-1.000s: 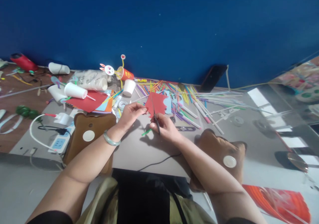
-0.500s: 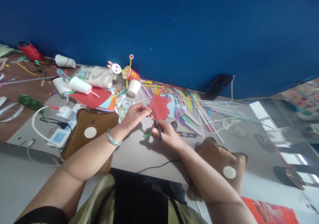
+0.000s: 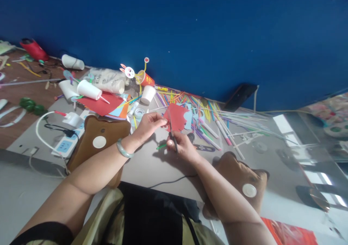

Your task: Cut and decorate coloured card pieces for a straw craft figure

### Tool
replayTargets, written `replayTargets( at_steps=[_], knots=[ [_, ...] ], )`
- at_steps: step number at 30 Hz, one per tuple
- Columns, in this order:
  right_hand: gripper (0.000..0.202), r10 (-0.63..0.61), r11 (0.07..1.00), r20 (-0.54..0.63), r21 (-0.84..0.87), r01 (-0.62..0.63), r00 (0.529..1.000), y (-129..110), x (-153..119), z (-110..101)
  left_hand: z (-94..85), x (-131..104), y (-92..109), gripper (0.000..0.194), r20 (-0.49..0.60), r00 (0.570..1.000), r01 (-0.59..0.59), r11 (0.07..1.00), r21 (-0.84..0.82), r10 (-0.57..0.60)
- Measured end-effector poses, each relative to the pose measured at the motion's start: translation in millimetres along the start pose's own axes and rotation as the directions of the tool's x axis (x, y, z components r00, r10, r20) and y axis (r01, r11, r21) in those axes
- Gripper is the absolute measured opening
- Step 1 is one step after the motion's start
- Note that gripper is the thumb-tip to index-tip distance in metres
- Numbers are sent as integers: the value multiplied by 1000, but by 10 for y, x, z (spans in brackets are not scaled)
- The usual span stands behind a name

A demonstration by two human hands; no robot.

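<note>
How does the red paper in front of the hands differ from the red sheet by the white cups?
The notched red paper has a jagged right edge; the left-side red sheet shows straight edges. The scissors in the right hand reach over the notched red paper, while a white cup partly covers the left-side red sheet. Both are red.

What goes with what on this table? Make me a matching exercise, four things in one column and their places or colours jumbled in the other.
1. Scissors
2. Bracelet
3. Power strip
4. Rabbit face

A. White, with reddish ears
B. In the right hand
C. Beside a brown cushion
D. Around the wrist of the left hand

Pairs: 1-B, 2-D, 3-C, 4-A
</note>
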State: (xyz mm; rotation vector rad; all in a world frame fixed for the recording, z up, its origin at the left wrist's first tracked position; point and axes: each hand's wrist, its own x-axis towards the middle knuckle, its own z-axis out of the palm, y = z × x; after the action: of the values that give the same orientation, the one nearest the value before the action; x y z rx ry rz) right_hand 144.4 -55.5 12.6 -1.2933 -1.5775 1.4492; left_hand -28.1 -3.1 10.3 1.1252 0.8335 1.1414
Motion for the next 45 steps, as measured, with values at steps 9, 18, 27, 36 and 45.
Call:
replayTargets(
  at_steps=[9, 18, 27, 36, 45],
  knots=[
    [57, 24, 1000, -1, 13, -24, 1000, 16, 3, 5, -4, 2, -23, 14, -1, 1000, 6, 1000, -30, -6],
    [54, -13, 1000, 7, -25, 13, 1000, 74, 16, -13, -20, 10, -56, 14, 4, 1000, 13, 1000, -20, -13],
    [53, -5, 1000, 8, -25, 5, 1000, 99, 20, -27, -15, 12, -45, 15, 0, 1000, 12, 1000, -28, -12],
    [55, -10, 1000, 19, -25, 11, 1000, 93, 20, -36, -30, 19, -70, 16, 2, 1000, 12, 1000, -14, -12],
    [55, -23, 998, 36, -51, 25, 999, 69, 6, -52, -38, 16, -37, 14, 10, 1000, 13, 1000, -18, -13]
  ],
)
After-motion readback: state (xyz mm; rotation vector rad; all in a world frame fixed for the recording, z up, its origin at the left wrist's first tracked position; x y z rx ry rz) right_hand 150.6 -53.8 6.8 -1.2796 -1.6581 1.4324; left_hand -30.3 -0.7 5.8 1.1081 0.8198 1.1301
